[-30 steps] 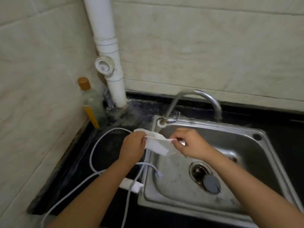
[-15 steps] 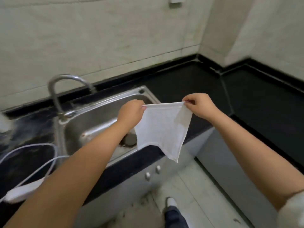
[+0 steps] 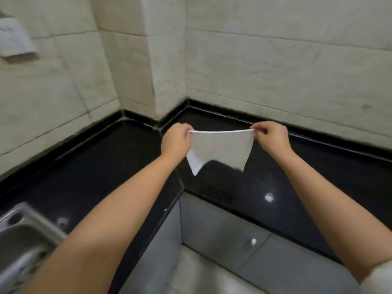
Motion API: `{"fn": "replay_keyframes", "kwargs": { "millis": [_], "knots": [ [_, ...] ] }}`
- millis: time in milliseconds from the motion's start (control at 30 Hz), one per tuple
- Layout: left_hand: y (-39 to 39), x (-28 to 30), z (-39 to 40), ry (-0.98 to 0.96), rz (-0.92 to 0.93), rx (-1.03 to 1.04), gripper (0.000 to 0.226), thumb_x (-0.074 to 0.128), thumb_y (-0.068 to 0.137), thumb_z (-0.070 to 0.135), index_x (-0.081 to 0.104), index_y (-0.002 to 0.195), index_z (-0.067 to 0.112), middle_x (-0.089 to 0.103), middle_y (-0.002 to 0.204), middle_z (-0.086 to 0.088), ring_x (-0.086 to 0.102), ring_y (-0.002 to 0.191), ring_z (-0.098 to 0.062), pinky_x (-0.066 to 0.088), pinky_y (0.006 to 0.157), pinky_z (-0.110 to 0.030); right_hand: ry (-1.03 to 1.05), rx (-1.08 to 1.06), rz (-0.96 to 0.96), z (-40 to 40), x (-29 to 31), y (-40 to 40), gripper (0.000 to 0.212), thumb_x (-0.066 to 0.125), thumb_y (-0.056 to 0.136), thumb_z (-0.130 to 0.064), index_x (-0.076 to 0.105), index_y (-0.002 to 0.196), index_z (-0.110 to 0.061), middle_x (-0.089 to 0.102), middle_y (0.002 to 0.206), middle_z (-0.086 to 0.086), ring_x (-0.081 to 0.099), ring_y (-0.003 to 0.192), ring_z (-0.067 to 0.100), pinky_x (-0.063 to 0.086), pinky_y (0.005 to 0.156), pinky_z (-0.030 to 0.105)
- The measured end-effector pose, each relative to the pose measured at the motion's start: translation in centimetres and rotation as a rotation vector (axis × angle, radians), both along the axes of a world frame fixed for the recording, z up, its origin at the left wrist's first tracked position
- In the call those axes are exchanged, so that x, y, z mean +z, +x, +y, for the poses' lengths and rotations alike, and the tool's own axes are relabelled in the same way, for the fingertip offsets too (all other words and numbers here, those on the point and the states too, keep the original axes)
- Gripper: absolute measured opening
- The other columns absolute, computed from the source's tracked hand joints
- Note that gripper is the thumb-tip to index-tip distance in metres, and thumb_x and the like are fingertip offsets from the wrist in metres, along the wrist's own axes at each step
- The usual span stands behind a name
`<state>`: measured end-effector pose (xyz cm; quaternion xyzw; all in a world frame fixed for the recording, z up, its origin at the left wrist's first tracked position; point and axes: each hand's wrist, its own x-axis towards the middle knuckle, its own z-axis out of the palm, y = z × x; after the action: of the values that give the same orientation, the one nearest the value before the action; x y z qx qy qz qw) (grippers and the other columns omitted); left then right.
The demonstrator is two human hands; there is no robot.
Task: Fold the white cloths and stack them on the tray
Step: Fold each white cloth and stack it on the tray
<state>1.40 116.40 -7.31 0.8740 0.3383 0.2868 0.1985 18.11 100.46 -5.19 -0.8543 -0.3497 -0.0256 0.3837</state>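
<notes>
A white cloth hangs in the air over the corner of the black counter. My left hand pinches its top left corner. My right hand pinches its top right corner. The top edge is pulled taut between them, and the lower edge hangs free with its left corner curled back. No tray is in view.
A steel sink sits at the lower left. The counter runs in an L along tiled walls that meet at a jutting corner. Grey cabinet doors stand below the counter. A white box is fixed on the left wall.
I have turned right, from the sink to the counter corner. The cloth went from bunched between my hands to spread wide, and both hands carried it over the counter.
</notes>
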Motion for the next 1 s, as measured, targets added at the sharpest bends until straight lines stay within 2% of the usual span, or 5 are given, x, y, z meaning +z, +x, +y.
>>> {"fn": "replay_keyframes", "kwargs": {
  "millis": [167, 467, 633, 833, 1000],
  "knots": [
    [6.2, -2.0, 1.2, 0.006, 0.0, -0.223, 0.022, 0.051, 0.088, 0.002, 0.068, 0.102, 0.004, 0.066, 0.102, -0.014, 0.059, 0.098, -0.028, 0.044, 0.084, -0.034, -0.035, -0.037, -0.072, -3.3, -2.7, 5.8, 0.023, 0.054, 0.083, 0.004, 0.07, 0.099, 0.0, 0.07, 0.1, 0.018, 0.063, 0.094, 0.031, 0.034, 0.076, 0.015],
    [8.9, -12.1, 2.9, -0.3, 0.703, -0.736, 0.02, 0.061, 0.086, 0.008, 0.07, 0.104, 0.005, 0.07, 0.105, -0.007, 0.063, 0.09, -0.014, 0.042, 0.074, -0.016, -0.62, 0.197, 0.37, -8.7, -13.8, 6.0, 0.02, 0.059, 0.083, 0.001, 0.071, 0.099, -0.002, 0.072, 0.103, 0.011, 0.064, 0.09, 0.015, 0.044, 0.08, 0.018],
    [12.0, -13.9, 4.1, -0.469, 0.842, -0.796, 0.017, 0.058, 0.086, 0.007, 0.07, 0.098, 0.003, 0.064, 0.079, 0.004, 0.054, 0.069, -0.001, 0.043, 0.066, -0.01, -0.734, 0.145, 0.628, -8.6, -16.0, 7.1, 0.021, 0.056, 0.085, 0.001, 0.07, 0.1, -0.004, 0.065, 0.083, -0.001, 0.054, 0.042, -0.005, 0.044, 0.049, 0.009],
    [17.1, -16.2, 5.1, -0.331, 0.741, -0.587, 0.018, 0.053, 0.091, 0.015, 0.068, 0.097, 0.009, 0.065, 0.091, -0.004, 0.06, 0.09, -0.02, 0.048, 0.078, -0.029, -0.595, -0.09, 0.504, -5.9, -17.2, 11.5, 0.022, 0.054, 0.085, 0.0, 0.07, 0.1, -0.004, 0.068, 0.105, 0.008, 0.061, 0.096, 0.018, 0.042, 0.077, 0.016],
    [18.5, -18.9, 5.0, -0.153, 0.783, -0.556, 0.028, 0.044, 0.096, 0.019, 0.069, 0.101, 0.006, 0.062, 0.108, -0.01, 0.058, 0.098, -0.021, 0.045, 0.081, -0.028, -0.632, -0.17, 0.446, -4.4, -19.8, 13.1, 0.024, 0.049, 0.085, 0.0, 0.071, 0.094, -0.002, 0.069, 0.103, 0.013, 0.063, 0.095, 0.024, 0.042, 0.074, 0.02]
  ]
}}
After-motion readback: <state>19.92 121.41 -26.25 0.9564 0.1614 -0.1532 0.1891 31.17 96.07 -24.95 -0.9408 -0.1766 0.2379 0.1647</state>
